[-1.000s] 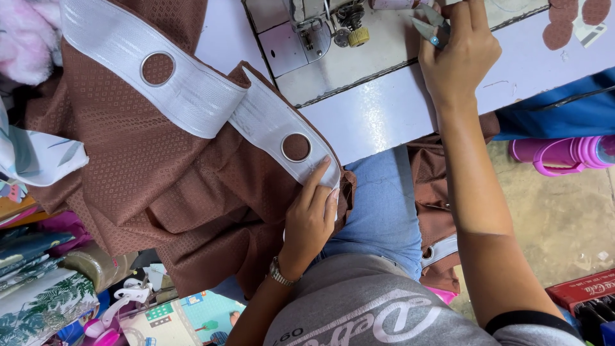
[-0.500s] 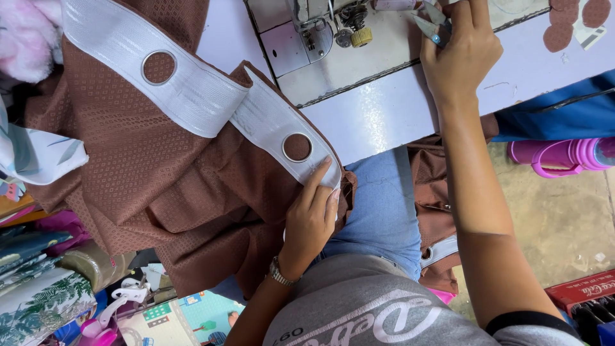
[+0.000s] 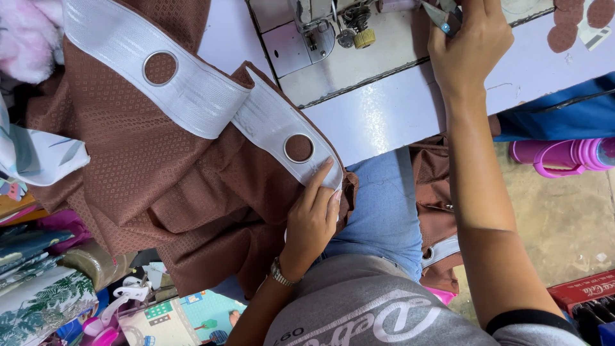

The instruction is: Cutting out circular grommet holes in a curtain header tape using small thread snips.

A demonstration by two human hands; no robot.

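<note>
The left hand [image 3: 312, 218] presses flat, fingers [image 3: 318, 181] open, on the white eyelet-punched webbing tape [image 3: 269, 122] running toward 10 o'clock over brown woven fabric [image 3: 160, 186], while the right hand [image 3: 467, 48] pinches small metal snips [image 3: 442, 14].

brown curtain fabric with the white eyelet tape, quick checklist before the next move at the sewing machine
1. Left hand on the end of the white eyelet tape: ok, fingertips press the tape end on the brown curtain fabric over the lap.
2. Right hand holding a tool: ok, small snips sit at its fingertips by the machine.
3. Fabric under the presser foot: not ok, nothing lies under it.
4. Tape lying flat: not ok, it folds over between the two eyelet rings.
5. Machine bed free of scraps: ok around the needle; brown round offcuts lie far right.
6. Needle threaded: cannot tell.
</note>
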